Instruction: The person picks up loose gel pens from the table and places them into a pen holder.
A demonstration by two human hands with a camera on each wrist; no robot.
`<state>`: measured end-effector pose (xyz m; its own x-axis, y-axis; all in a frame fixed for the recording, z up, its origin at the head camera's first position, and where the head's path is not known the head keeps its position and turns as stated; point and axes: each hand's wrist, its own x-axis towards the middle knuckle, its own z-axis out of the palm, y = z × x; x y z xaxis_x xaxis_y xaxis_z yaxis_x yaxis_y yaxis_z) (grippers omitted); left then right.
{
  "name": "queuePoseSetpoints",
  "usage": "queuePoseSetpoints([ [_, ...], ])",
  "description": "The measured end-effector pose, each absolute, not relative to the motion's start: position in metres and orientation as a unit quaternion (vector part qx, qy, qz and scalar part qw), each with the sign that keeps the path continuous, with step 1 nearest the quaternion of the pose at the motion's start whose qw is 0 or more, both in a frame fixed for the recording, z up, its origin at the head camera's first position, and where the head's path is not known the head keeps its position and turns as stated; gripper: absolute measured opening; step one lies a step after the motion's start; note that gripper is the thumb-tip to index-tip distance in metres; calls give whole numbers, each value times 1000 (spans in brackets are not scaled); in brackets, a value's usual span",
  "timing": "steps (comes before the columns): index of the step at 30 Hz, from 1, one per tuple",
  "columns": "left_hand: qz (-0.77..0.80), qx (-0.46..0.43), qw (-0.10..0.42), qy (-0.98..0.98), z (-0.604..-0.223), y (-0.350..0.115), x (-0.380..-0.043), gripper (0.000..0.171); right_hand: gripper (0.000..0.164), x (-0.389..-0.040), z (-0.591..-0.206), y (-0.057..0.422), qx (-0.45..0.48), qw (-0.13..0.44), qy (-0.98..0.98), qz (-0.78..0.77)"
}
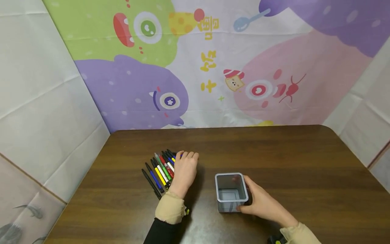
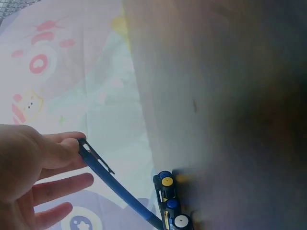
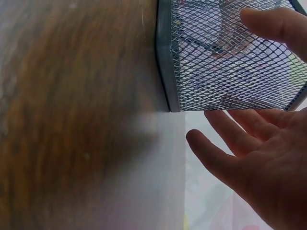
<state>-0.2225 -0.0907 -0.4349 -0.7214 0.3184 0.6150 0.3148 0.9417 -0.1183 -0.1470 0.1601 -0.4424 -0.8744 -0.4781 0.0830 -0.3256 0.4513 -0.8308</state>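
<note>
My left hand (image 1: 185,173) is over the right end of a row of pens. In the left wrist view, its thumb and finger pinch a blue pen (image 2: 117,186) by the clip end, and the pen slants down toward the others. Among the pens on the table are a yellow pen (image 1: 160,177) and a black pen (image 1: 150,183), lying side by side. To the right, my right hand (image 1: 265,203) holds a grey mesh pen holder (image 1: 223,206) that stands upright on the table, thumb at the near side and fingers round the far side.
Both hands work over a brown wooden table (image 1: 289,152) with rounded far corners. Behind it hangs a cloth backdrop (image 1: 210,112) with cartoon animals, and pale panels (image 1: 45,84) stand at the sides.
</note>
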Motion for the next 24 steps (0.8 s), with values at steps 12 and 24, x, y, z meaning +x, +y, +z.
queuePoseSetpoints([
  [12,-52,-159,403,-900,-428,-84,-216,15,76,-148,-444,158,-235,79,857,-451],
  [24,-194,-150,436,-866,-413,-83,-210,10,75,-148,-440,157,-228,103,850,-463],
])
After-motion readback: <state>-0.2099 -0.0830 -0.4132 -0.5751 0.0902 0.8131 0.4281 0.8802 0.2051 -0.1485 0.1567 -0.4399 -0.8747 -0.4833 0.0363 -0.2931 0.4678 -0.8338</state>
